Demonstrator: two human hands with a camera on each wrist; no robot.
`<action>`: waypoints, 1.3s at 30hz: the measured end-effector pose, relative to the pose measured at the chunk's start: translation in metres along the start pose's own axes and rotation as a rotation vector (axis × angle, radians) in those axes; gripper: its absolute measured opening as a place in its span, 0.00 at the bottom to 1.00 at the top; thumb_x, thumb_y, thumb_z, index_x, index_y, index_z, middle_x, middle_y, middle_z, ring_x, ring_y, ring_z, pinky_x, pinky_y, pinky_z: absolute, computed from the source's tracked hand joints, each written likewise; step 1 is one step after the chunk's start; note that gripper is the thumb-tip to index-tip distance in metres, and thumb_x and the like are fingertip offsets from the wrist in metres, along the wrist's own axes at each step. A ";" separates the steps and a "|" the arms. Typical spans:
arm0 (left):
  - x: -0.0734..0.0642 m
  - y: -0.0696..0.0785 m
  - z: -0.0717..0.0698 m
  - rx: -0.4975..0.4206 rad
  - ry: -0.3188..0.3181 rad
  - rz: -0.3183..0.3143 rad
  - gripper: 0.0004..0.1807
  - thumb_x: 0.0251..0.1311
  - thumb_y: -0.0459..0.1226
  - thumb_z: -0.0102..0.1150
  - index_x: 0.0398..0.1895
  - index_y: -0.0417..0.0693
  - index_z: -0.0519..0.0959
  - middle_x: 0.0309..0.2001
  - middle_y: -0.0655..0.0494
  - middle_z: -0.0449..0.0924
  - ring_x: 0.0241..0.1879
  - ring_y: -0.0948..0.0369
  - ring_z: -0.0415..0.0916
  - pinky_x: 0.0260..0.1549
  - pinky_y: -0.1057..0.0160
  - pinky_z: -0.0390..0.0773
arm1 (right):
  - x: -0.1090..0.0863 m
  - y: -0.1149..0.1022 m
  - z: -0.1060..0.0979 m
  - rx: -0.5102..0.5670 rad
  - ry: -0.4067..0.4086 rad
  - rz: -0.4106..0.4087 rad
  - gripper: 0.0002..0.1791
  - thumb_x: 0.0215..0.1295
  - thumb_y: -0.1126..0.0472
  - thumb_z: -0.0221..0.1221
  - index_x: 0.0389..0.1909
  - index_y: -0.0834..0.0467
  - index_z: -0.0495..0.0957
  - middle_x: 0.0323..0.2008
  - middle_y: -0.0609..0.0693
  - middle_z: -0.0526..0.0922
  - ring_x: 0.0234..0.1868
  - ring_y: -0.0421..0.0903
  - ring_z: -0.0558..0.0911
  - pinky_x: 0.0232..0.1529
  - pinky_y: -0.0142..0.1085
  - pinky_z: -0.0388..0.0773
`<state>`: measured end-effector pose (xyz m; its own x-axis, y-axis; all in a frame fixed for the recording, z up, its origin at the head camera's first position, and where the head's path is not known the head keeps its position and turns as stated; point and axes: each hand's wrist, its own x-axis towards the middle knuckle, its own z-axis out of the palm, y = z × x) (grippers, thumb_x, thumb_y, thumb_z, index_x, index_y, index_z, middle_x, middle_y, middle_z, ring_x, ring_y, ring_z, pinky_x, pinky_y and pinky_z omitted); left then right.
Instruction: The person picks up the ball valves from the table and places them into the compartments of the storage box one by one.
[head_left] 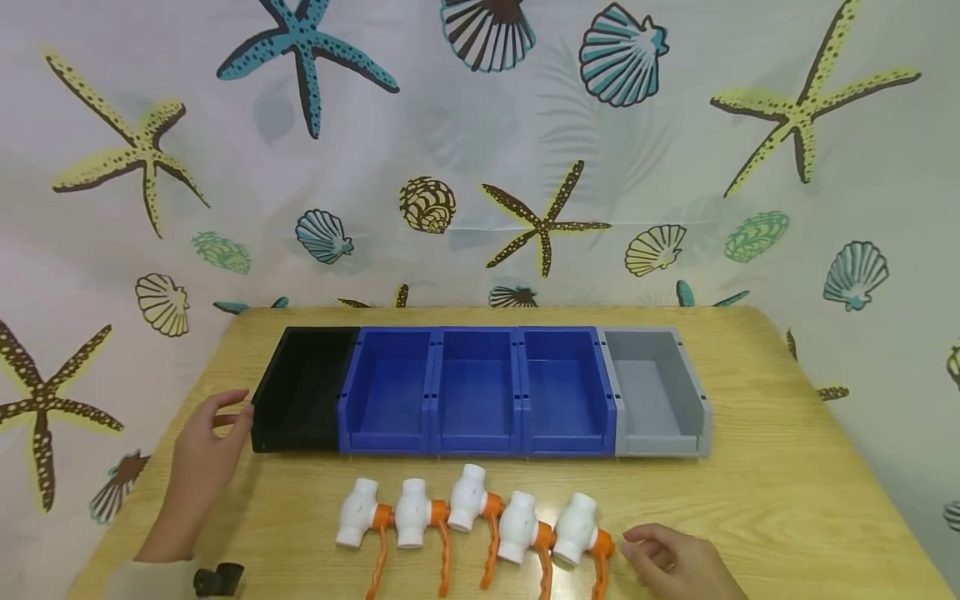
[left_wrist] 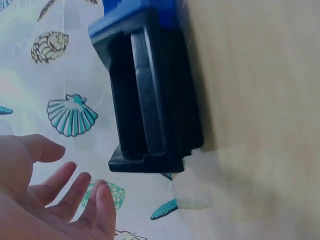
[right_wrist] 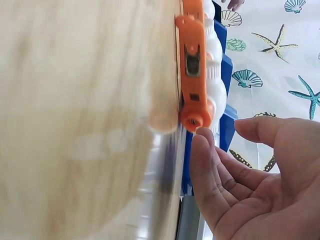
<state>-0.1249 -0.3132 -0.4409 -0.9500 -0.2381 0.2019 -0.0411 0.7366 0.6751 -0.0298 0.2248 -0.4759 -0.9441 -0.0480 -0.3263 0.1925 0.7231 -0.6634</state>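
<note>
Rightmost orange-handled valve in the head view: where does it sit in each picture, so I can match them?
Head: the orange-handled valve is low, right of centre, ending its row beside the right hand.
Left wrist: not in it.
Right wrist: upper half, right of centre, closest to that hand.
Shared landmark: shell-print backdrop.

Valves (head_left: pixel 468 498) apparently block the right hand (head_left: pixel 681 562) leftward.
</note>
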 end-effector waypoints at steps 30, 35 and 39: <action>0.057 -0.005 0.010 0.093 -0.071 0.025 0.20 0.67 0.42 0.49 0.52 0.35 0.75 0.48 0.36 0.76 0.42 0.45 0.74 0.31 0.60 0.75 | 0.003 -0.002 0.022 0.096 -0.026 -0.023 0.25 0.57 0.48 0.62 0.43 0.66 0.77 0.21 0.43 0.77 0.20 0.41 0.75 0.22 0.31 0.73; 0.057 -0.005 0.010 0.114 -0.091 0.032 0.20 0.66 0.41 0.51 0.51 0.33 0.75 0.46 0.36 0.77 0.42 0.43 0.75 0.32 0.54 0.75 | 0.003 -0.001 0.022 0.149 -0.037 -0.039 0.26 0.57 0.48 0.63 0.43 0.68 0.77 0.21 0.45 0.77 0.20 0.42 0.76 0.21 0.32 0.74; 0.058 -0.004 0.010 0.125 -0.105 0.037 0.20 0.66 0.41 0.52 0.50 0.32 0.76 0.46 0.35 0.77 0.41 0.43 0.75 0.32 0.53 0.75 | 0.002 0.000 0.021 0.186 -0.041 -0.057 0.25 0.57 0.50 0.63 0.43 0.69 0.76 0.22 0.46 0.77 0.20 0.43 0.77 0.21 0.31 0.75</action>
<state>-0.1832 -0.3238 -0.4395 -0.9785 -0.1462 0.1455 -0.0371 0.8184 0.5734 -0.0264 0.2101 -0.4910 -0.9437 -0.1162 -0.3096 0.1890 0.5787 -0.7933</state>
